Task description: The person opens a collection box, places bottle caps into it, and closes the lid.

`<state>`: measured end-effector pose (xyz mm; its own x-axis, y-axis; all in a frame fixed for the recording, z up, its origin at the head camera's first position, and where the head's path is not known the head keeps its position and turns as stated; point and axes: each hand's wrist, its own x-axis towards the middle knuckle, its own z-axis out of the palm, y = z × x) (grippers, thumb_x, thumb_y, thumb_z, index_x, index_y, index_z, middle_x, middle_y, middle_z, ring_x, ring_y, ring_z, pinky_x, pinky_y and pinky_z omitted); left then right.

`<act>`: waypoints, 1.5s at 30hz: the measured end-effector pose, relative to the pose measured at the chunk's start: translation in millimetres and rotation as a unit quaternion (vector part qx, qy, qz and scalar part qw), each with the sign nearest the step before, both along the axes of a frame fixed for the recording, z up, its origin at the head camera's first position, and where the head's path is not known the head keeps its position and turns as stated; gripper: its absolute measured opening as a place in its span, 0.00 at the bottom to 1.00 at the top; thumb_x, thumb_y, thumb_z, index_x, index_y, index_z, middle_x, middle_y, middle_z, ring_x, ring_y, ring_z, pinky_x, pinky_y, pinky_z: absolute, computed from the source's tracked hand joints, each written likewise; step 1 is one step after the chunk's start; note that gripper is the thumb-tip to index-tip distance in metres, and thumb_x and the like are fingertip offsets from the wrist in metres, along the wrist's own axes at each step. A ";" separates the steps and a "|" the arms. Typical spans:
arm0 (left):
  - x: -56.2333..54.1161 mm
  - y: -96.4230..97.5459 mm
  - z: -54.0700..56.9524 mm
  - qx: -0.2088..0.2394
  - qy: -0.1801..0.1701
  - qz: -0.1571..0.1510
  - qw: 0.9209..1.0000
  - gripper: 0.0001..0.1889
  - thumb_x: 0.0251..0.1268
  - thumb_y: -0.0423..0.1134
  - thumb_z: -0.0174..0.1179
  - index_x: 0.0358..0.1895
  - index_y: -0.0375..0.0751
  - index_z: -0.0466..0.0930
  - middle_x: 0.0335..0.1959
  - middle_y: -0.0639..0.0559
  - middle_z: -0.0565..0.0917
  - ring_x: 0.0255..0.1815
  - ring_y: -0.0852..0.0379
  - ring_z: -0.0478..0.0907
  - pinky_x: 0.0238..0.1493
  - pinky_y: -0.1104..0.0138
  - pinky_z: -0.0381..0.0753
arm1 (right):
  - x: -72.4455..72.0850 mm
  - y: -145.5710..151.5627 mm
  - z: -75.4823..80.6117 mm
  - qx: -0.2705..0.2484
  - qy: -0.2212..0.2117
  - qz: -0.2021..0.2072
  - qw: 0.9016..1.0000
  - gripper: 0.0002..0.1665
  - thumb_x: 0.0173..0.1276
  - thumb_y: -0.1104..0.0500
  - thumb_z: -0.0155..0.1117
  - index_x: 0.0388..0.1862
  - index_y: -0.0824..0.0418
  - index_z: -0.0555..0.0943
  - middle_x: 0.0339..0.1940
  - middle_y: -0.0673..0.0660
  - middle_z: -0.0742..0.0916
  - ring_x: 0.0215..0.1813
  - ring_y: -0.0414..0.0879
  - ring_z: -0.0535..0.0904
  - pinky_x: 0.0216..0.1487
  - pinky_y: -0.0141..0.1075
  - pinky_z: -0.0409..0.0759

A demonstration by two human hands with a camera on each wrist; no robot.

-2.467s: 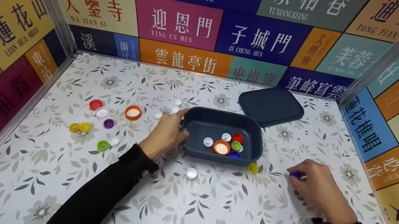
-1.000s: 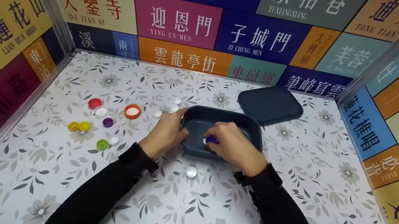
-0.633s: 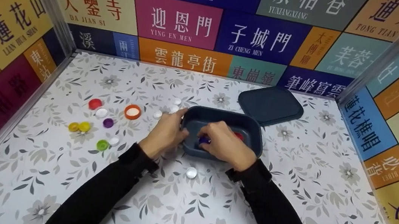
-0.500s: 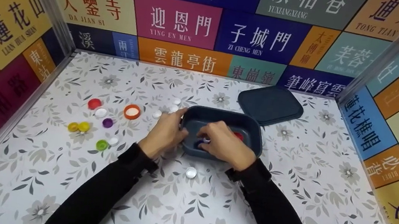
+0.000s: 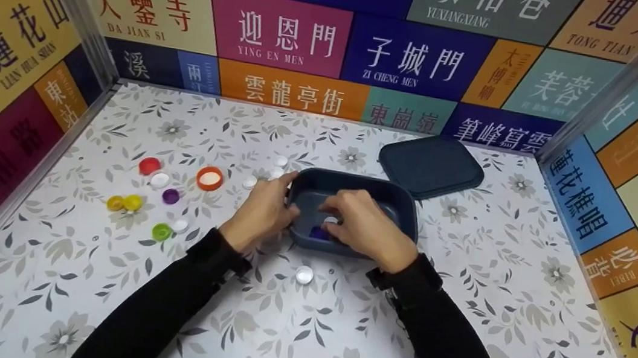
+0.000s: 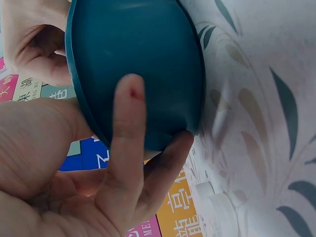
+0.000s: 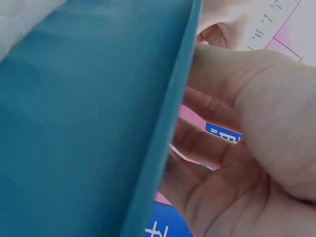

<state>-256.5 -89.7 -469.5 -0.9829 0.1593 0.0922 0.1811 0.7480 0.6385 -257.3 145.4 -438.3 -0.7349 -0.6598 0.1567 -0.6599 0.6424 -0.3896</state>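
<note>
My left hand (image 5: pixel 263 212) grips the left end of a dark blue rectangular container (image 5: pixel 302 239). In the left wrist view its fingers (image 6: pixel 129 128) lie along the outer wall and the thumb reaches over the rim. My right hand (image 5: pixel 365 224) is inside the container, thumb and forefinger spread apart. Beneath those fingertips lie a purple bottle cap (image 5: pixel 319 233) and a white bottle cap (image 5: pixel 330 221). The right hand covers the container's right half. In the right wrist view the near wall hides its fingertips.
A dark blue lid (image 5: pixel 433 167) lies behind the container. Left are loose caps: red (image 5: pixel 149 167), orange (image 5: pixel 209 178), purple (image 5: pixel 171 196), yellow (image 5: pixel 132 202), green (image 5: pixel 161 232) and several white. A white cap (image 5: pixel 304 275) sits in front. Printed panels surround the table.
My right hand has carried the purple cap from the right side into the container, and its fingers have parted. The yellow cap near the container's front right corner is gone from view. My left hand stays.
</note>
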 end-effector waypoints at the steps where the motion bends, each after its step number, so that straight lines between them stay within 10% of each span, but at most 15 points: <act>1: -0.1 -0.1 0.0 0.000 0.001 -0.001 1.000 0.40 0.72 0.31 0.70 0.88 0.32 0.73 0.70 0.26 0.90 0.67 0.34 0.90 0.74 0.45 0.90 | 0.6 1.3 0.6 -0.001 0.002 -0.004 1.000 0.15 0.75 0.65 0.82 0.58 0.67 0.96 0.52 0.65 0.97 0.54 0.58 0.95 0.56 0.53 0.95; 13: -0.6 0.0 0.5 -0.005 -0.009 0.004 1.000 0.40 0.73 0.33 0.70 0.88 0.34 0.72 0.74 0.28 0.88 0.70 0.31 0.87 0.79 0.43 0.86 | 5.8 42.3 2.3 -0.063 0.037 0.006 0.997 0.17 0.80 0.59 0.80 0.63 0.63 0.94 0.50 0.64 0.94 0.49 0.58 0.93 0.50 0.50 0.95; 14: -0.4 0.0 0.6 -0.006 -0.010 0.005 1.000 0.41 0.73 0.33 0.70 0.88 0.34 0.72 0.74 0.28 0.88 0.70 0.31 0.87 0.79 0.43 0.86 | -9.5 57.4 -19.6 -0.075 0.037 0.016 0.996 0.20 0.82 0.55 0.79 0.66 0.62 0.93 0.52 0.63 0.94 0.51 0.56 0.92 0.52 0.47 0.94; 17: 0.2 0.3 0.7 -0.006 -0.011 0.006 1.000 0.41 0.73 0.33 0.71 0.89 0.35 0.72 0.74 0.28 0.88 0.70 0.31 0.86 0.79 0.42 0.86 | -5.3 78.6 -19.2 -0.085 0.036 0.005 0.996 0.25 0.84 0.49 0.78 0.73 0.56 0.91 0.57 0.61 0.92 0.48 0.54 0.88 0.48 0.47 0.89; 20: 0.4 0.5 0.5 -0.003 -0.011 0.007 1.000 0.41 0.73 0.33 0.71 0.89 0.35 0.72 0.74 0.28 0.88 0.68 0.33 0.87 0.78 0.43 0.87 | 2.1 94.3 -13.2 -0.079 0.015 -0.029 0.996 0.31 0.83 0.47 0.79 0.79 0.54 0.87 0.66 0.62 0.91 0.55 0.56 0.89 0.55 0.51 0.88; 21: 0.6 0.2 0.4 -0.002 -0.013 0.008 1.000 0.41 0.73 0.33 0.71 0.89 0.35 0.72 0.74 0.29 0.88 0.68 0.33 0.88 0.77 0.44 0.87 | 20.1 90.1 10.3 -0.068 0.011 -0.050 0.996 0.32 0.82 0.47 0.80 0.79 0.53 0.87 0.67 0.63 0.90 0.56 0.58 0.88 0.56 0.54 0.88; 30: 0.9 1.4 -0.6 0.003 0.010 0.004 1.000 0.40 0.72 0.31 0.71 0.86 0.31 0.74 0.64 0.28 0.93 0.58 0.36 0.93 0.68 0.46 0.93 | 32.7 141.3 17.2 -0.012 -0.016 -0.135 0.991 0.59 0.73 0.35 0.85 0.94 0.54 0.70 0.83 0.65 0.78 0.82 0.65 0.79 0.81 0.66 0.81; 45: -0.3 3.5 -0.6 0.009 -0.015 0.014 1.000 0.41 0.73 0.29 0.71 0.89 0.34 0.71 0.64 0.28 0.93 0.25 0.49 0.92 0.47 0.57 0.97 | 43.4 174.1 -27.8 0.045 -0.078 -0.149 0.985 0.71 0.60 0.31 0.93 0.90 0.64 0.72 0.77 0.70 0.80 0.76 0.69 0.81 0.79 0.69 0.83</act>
